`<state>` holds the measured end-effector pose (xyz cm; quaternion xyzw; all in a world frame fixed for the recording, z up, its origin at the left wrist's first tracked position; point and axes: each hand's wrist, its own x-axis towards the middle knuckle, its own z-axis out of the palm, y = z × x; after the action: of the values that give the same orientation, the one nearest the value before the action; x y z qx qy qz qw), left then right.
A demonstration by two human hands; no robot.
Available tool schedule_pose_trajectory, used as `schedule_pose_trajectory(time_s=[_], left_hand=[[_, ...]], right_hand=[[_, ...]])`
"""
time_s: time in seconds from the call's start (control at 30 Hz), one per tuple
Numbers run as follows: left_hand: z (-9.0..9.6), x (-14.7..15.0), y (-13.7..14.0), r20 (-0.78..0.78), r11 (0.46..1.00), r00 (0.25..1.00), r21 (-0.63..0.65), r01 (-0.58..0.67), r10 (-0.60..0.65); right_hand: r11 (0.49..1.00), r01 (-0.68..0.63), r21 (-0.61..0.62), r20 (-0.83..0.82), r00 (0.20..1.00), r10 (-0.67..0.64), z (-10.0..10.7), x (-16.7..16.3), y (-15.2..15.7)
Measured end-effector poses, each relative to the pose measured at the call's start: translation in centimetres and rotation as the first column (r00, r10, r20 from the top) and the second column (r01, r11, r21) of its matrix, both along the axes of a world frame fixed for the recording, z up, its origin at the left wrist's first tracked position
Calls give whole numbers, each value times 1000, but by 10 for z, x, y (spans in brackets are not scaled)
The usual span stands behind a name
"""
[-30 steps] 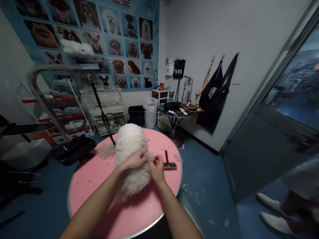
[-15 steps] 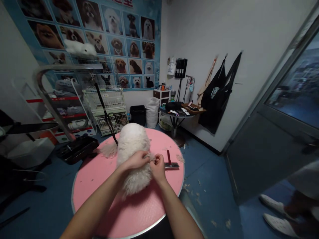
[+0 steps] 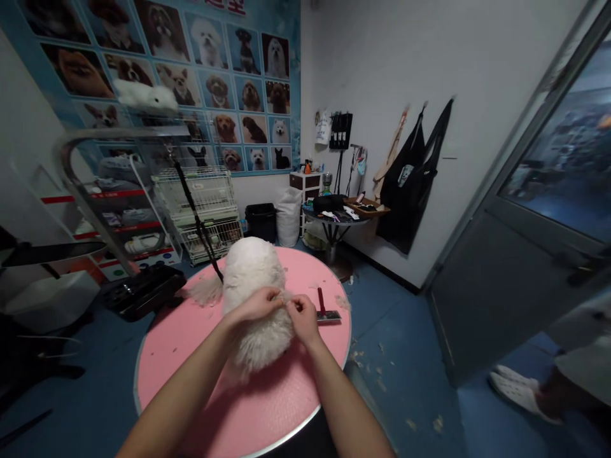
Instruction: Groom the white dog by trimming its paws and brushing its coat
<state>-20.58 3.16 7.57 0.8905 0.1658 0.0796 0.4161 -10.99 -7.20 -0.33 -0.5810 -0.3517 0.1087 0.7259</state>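
Note:
A fluffy white dog [image 3: 252, 264] is on the round pink grooming table [image 3: 191, 362], its back towards me. My left hand [image 3: 260, 303] lies across the dog's coat, fingers bent and pinching a tuft of fur at its right side. Close beside it, my right hand [image 3: 303, 315] has thumb and fingertips pressed together on the same tuft. The fingertips of both hands nearly meet; the tuft between them is small and partly hidden. A slicker brush [image 3: 321, 302] with a red handle rests on the table, just right of my right hand.
A grooming arm [image 3: 119, 133] with a black strap [image 3: 191, 203] stands at the left. Loose fur [image 3: 205, 291] lies on the table. Behind are wire cages [image 3: 195, 203], a black bin [image 3: 261, 222] and a side table [image 3: 334, 219]. A person's shoe [image 3: 520, 394] shows by the door [image 3: 501, 286].
My fingertips have come closer together, and less of the grey-white tuft shows between them. The view has shifted slightly. By the door, the person's feet have moved.

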Motion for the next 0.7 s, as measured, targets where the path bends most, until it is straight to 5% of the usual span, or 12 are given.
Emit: schedule_pose_trajectory(time_s=[0.17,0.43,0.7], left_hand=[[-10,6,2,-9,989,1000,148,-2,3],[-14,15,0,-3,989,1000,147,-19,20],[-17,36,6,34,978,996,187,-92,87]], right_hand=[[994,104,-20,215,972,-97,5,25,-8],[965,260,42,38,965,-261,-3,41,-20],[985,51,163,-254,967,-8,1,54,0]])
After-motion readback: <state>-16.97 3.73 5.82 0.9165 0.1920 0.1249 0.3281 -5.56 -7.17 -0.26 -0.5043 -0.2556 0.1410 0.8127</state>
